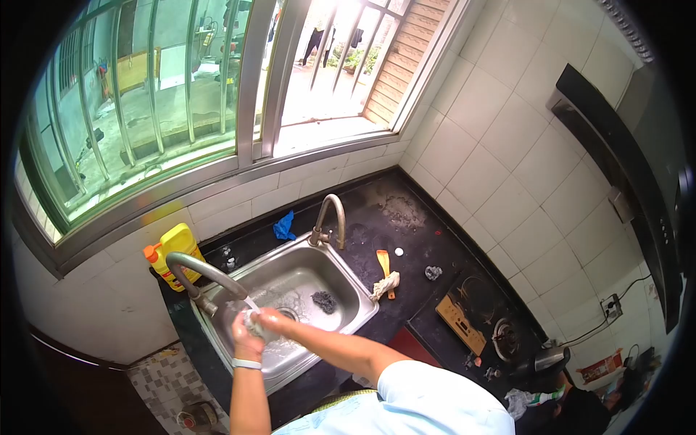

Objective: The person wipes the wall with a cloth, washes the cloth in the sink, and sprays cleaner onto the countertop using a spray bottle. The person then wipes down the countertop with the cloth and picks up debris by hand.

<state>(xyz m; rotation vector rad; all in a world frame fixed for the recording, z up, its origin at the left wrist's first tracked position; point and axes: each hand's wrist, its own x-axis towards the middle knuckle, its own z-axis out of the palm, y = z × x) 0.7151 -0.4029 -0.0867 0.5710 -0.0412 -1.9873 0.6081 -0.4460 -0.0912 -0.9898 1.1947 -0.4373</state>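
Note:
Over the steel sink (348, 279), both hands meet under a stream of water from the left faucet (210, 272). My left hand (245, 339), with a white band at the wrist, is curled around a small whitish wet bundle (254, 324); its exact kind is unclear. From the right, my right hand (272, 321) presses against the same bundle with closed fingers. Most of the bundle is hidden by the fingers. A dark grey scouring pad (324, 301) lies on the sink floor, right of the drain (288, 315).
A yellow jug (178, 243) with an orange cap stands behind the left faucet. Near the second faucet (335, 214) lies a blue cloth (284, 226). Right of the sink are an orange-yellow scraper (383, 262), a whitish rag (387, 285), a steel scrubber (433, 272) and a gas stove (464, 326).

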